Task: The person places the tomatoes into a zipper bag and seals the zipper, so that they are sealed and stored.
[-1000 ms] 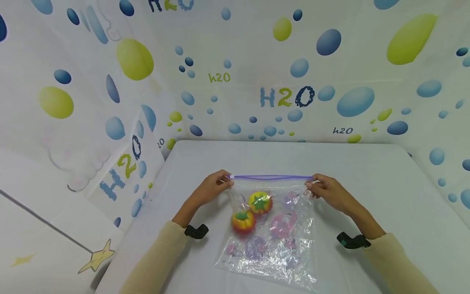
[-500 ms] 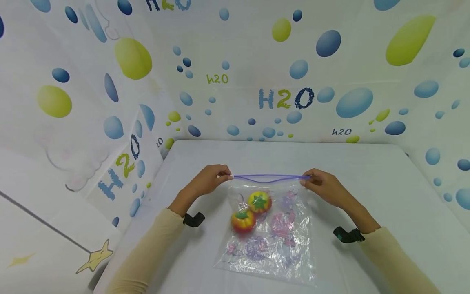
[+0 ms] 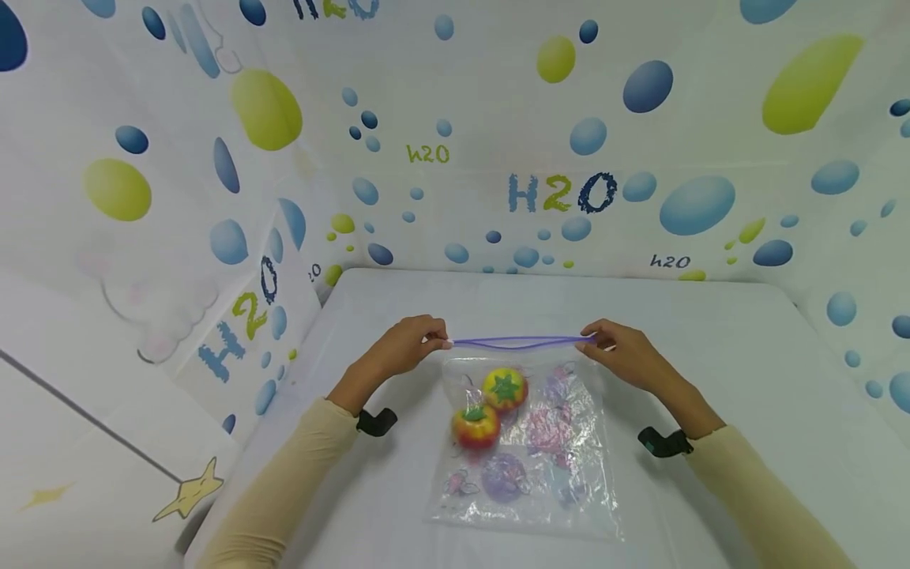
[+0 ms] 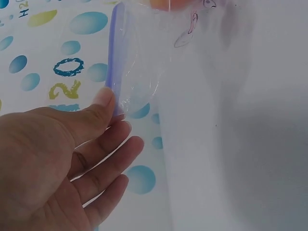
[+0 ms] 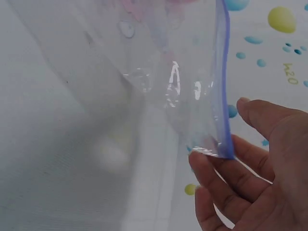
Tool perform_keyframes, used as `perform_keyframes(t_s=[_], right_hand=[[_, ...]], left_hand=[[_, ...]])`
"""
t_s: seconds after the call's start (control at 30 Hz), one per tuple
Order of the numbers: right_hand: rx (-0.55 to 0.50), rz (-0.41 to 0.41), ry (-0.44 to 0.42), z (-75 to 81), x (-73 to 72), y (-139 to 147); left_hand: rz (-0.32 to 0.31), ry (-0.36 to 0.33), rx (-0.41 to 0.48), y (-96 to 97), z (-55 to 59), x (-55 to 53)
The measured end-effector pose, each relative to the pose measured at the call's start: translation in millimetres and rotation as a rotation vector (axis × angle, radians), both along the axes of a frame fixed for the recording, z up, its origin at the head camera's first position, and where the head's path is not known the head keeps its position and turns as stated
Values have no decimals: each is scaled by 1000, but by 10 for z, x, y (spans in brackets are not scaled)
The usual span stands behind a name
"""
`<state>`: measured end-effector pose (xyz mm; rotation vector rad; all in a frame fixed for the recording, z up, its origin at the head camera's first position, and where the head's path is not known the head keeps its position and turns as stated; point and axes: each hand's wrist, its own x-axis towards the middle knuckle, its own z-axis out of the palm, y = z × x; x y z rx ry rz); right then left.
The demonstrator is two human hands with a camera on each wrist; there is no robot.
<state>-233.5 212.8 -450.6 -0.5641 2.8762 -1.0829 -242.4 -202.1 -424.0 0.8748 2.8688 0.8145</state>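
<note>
A clear zip bag [image 3: 540, 506] with a purple zip strip and pink and purple prints lies on the table, its top edge lifted towards the hands. Inside, at its upper left, are two red-and-yellow bell peppers, the upper pepper [image 3: 505, 390] and the lower pepper [image 3: 476, 427], both with green tops. My left hand [image 3: 412, 346] pinches the left end of the zip strip between thumb and index finger. At the bag's other top corner, my right hand [image 3: 618, 356] touches the plastic with its fingers. In the right wrist view the right thumb [image 5: 260, 115] stands apart from the strip.
The bag lies on a white-covered table [image 3: 355, 506]. Behind it and to the left rise white sheets [image 3: 483, 79] printed with blue and green drops. Dark wrist bands show on the left wrist [image 3: 377, 423] and the right wrist [image 3: 664, 442].
Both hands have risen a little, moving away from the body, and the right hand has shifted left. The zip strip's ends are slightly closer together. The peppers stay inside the bag.
</note>
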Motion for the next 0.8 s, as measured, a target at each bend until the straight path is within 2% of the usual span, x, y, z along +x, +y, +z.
perform_keyframes(t_s=[0.13,0.27,0.57,0.8], right_hand=[[56,4,41,60,-22,-138],[80,37,61,186,-20,-422],[91,244,59,401,-95,-1128],[167,390,50,380,-142,-1619]], left_hand=[[-13,14,3,6,-9,5],[-7,35,-2,9,-24,4],[4,42,-9,51,0,10],[-12,63,7,71,-27,19]])
